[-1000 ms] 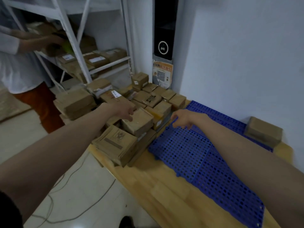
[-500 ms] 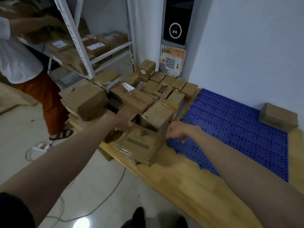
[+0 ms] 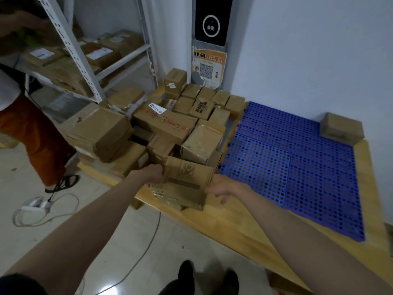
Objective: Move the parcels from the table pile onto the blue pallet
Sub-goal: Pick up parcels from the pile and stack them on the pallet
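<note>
Both hands have dropped to the near parcel (image 3: pixel 184 184) at the pile's front edge, left hand (image 3: pixel 153 174) gripping its left side, right hand (image 3: pixel 221 186) open-fingered against its right, so the lift toward the blue pallet (image 3: pixel 297 165) looks imminent.

Cardboard parcels (image 3: pixel 187 184) (taped, glossy)

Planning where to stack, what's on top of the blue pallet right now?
One brown parcel sits at the far right corner of the blue pallet; the rest shows bare grid. Whatever lies beneath the parcel is covered.
</note>
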The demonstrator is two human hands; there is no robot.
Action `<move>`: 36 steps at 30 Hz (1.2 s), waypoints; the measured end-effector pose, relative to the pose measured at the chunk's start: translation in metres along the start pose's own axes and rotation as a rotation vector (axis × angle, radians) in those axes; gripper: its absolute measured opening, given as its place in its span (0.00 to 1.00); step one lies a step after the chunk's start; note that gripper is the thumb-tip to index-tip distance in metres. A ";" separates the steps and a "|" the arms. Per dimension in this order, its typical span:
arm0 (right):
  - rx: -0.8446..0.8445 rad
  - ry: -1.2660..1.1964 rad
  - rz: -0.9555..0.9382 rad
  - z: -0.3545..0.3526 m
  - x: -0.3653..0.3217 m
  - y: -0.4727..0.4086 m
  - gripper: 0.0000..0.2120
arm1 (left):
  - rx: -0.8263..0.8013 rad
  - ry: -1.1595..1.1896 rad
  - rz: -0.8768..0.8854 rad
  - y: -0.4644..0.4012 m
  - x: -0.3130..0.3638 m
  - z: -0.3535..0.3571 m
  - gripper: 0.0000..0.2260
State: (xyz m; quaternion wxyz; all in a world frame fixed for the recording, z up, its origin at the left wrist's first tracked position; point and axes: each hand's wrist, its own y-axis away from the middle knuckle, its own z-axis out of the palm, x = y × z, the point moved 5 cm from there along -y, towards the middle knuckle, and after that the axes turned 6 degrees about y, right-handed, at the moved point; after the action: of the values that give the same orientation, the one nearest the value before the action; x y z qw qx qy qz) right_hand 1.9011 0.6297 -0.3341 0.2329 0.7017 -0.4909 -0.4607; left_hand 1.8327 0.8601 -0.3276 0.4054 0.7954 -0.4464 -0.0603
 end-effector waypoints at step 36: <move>0.180 -0.315 0.139 -0.124 0.260 0.115 0.19 | -0.393 -0.425 0.250 0.013 0.304 0.097 0.24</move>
State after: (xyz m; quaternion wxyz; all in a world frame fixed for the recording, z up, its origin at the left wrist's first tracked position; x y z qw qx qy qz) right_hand 1.9792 0.3321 -0.2957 0.1207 0.6034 -0.6077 -0.5021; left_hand 1.9604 0.5682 -0.3023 0.4530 0.6104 -0.5955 -0.2600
